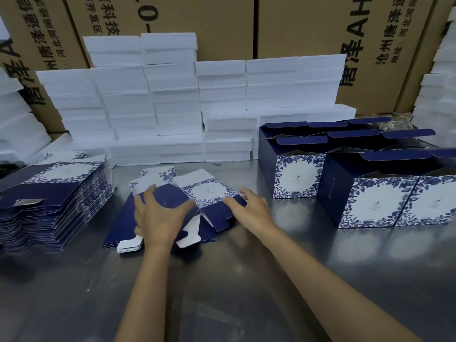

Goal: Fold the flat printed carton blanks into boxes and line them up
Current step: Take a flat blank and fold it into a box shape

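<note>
1. Bare forearms reach up from 6 o'clock over the grey metal tabletop [246,280], which shows dull reflections.
2. At the centre, the left hand [160,213] lies palm down on a flat carton blank [197,191], fingers spread wide and fairly straight, pressing its dark blue panel.
3. Just toward 3 o'clock from it, the right hand [249,208] rests on the same blank's edge; its fingers are loosely extended over a dark blue flap, and I cannot tell whether the thumb is tucked under it.
4. That blank sits on a few more loose blanks [118,228], whose white flap tabs stick out toward 6 o'clock.
5. At 9 o'clock, a tall stack of flat blanks [56,201] stands well apart from the hands, blue-and-white floral print on top.
6. At 3 o'clock, folded boxes [370,198] stand upright, touching one another in rows, with their top flaps open and floral fronts facing the camera.
7. Toward 12 o'clock, white foam blocks [172,107] are piled in uneven columns along the back of the tabletop.
8. Behind the foam, large brown shipping cartons [222,25] with black printed characters form a wall.
9. More white foam is stacked at the far 9 and 3 o'clock edges.
</note>
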### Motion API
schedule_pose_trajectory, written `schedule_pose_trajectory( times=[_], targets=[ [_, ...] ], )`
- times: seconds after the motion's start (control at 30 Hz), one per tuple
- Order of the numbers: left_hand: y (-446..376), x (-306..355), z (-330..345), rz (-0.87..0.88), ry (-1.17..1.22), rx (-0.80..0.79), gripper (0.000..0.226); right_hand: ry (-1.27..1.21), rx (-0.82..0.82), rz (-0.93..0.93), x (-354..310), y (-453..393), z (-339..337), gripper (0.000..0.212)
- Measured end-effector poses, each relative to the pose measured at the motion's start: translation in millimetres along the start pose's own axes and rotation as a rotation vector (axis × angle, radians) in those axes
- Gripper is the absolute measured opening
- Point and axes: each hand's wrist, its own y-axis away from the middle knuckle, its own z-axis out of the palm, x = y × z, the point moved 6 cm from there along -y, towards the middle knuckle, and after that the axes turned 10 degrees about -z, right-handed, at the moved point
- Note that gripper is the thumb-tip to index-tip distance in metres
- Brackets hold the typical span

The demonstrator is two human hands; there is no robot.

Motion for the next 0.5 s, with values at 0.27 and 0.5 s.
schedule_pose_trajectory(
  times=[0.27, 0.5],
  targets=[
    [-12.5, -20.2, -1.2, -0.367, 0.892, -0.241, 0.071, -0.302, -0.065, 0.035, 10.0, 21.0, -24.4, 0.025],
    [28.7, 27.7, 15.8, -0.228, 0.913, -0.623, 0.036, -0.503, -0.082, 0.048, 8.7, 41.2, -35.8, 0.031]
  ],
)
